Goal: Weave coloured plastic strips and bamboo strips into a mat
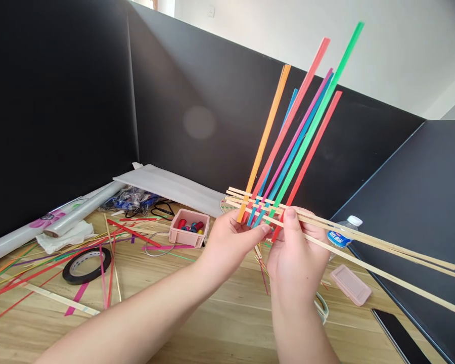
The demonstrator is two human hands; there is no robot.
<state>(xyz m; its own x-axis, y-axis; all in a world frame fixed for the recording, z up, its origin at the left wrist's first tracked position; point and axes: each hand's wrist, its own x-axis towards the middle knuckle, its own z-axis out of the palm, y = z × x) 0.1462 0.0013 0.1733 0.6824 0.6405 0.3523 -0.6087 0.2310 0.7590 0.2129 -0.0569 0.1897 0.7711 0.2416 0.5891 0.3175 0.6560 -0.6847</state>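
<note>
Held up above the table is a weave of flat strips. Its coloured strips, orange (270, 136), red, blue, purple and green (318, 119), point up and to the right. Plain wooden strips (375, 241) cross them near their lower ends and reach out past the right edge. My left hand (229, 242) is closed at the lower left of the crossing, thumb pressed against the strip ends. With thumb on top, my right hand (298, 242) pinches the plain strips at the right side of the crossing. Fingers behind the weave are partly hidden.
Loose coloured strips and a roll of black tape (69, 273) lie at left. A pink box (174, 236) holds small coloured pieces. At right are a plastic bottle (341, 235), a pink lid (352, 284) and a phone (400, 336). Black panels (197, 101) surround the table.
</note>
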